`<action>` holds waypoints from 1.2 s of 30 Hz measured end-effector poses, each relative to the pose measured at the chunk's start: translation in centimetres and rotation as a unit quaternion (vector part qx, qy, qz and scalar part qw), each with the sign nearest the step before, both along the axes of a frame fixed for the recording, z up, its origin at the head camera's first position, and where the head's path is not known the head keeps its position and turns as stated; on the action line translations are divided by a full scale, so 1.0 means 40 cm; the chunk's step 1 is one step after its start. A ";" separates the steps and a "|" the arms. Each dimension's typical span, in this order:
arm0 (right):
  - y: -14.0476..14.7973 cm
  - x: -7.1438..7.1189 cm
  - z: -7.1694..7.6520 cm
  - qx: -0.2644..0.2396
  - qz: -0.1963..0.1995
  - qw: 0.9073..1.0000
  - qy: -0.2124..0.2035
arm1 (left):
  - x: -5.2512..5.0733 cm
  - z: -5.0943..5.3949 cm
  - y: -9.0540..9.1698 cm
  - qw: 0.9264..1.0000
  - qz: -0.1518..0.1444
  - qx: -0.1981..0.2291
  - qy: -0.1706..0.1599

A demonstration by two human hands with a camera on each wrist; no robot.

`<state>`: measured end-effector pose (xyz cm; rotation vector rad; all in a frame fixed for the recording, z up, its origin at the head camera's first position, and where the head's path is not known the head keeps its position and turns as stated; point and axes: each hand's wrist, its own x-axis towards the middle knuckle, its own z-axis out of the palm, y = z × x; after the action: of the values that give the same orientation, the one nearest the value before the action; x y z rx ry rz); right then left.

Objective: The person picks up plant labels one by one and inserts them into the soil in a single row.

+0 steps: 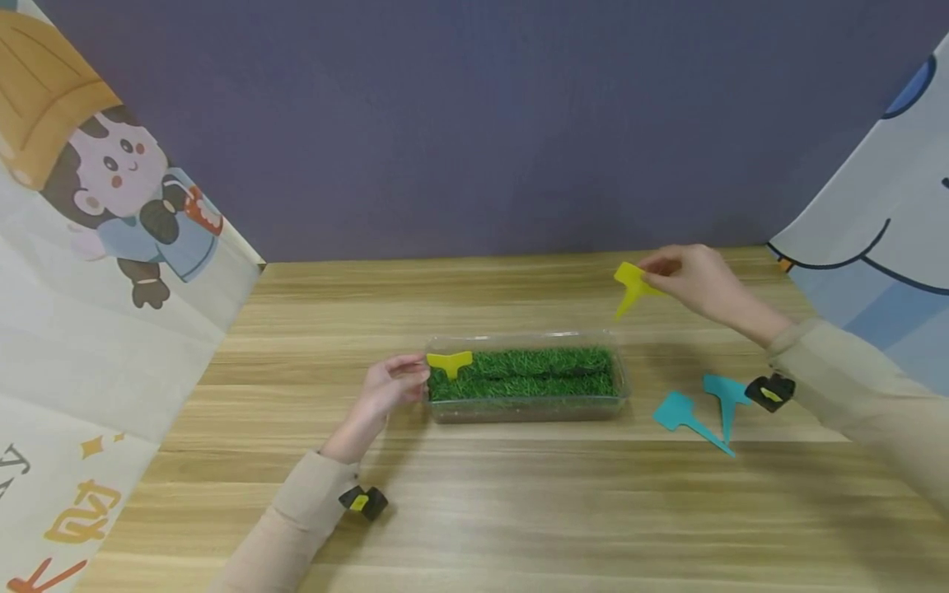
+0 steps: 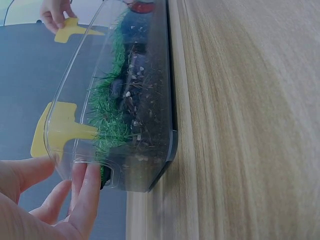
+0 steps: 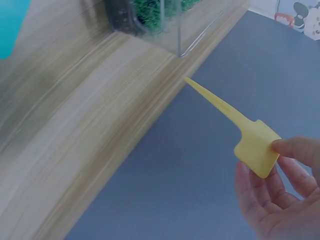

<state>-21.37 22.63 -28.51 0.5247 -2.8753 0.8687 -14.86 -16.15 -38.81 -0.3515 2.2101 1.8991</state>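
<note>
My right hand (image 1: 693,278) pinches a yellow T-shaped plant label (image 3: 257,145) by its broad head, raised beyond the right end of a clear plastic box (image 1: 526,409). The label's pointed stem angles down. At the box's left end, my left hand (image 1: 391,385) touches the end wall with slightly bent fingers. Beside its thumb, another yellow plant label (image 1: 450,361) stands upright in green artificial grass (image 1: 541,362); the lower part of its stem is hidden. Dark soil-like filling (image 2: 142,90) shows through the box's side.
Two blue plant labels (image 1: 675,412) lie on the wooden table (image 1: 504,511) right of the box, below my right forearm, their tips close together. A dark blue wall panel (image 1: 511,132) stands behind the table. Printed cloths (image 1: 44,329) hang on both sides.
</note>
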 end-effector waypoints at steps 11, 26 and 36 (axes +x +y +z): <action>-0.069 -0.001 0.019 -0.006 0.022 1.000 -0.012 | -0.002 -0.002 0.003 1.000 -0.002 -0.005 -0.003; -0.167 0.004 0.013 -0.032 0.087 0.995 -0.029 | -0.002 -0.001 0.004 1.000 -0.002 -0.003 -0.003; -0.225 0.006 0.004 -0.040 0.108 0.992 -0.051 | -0.001 -0.001 0.006 1.000 -0.003 0.002 -0.004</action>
<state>-21.13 13.62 -28.36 0.8180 -2.8960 1.0670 -14.90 -15.92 -38.84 -0.3504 2.1981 1.8960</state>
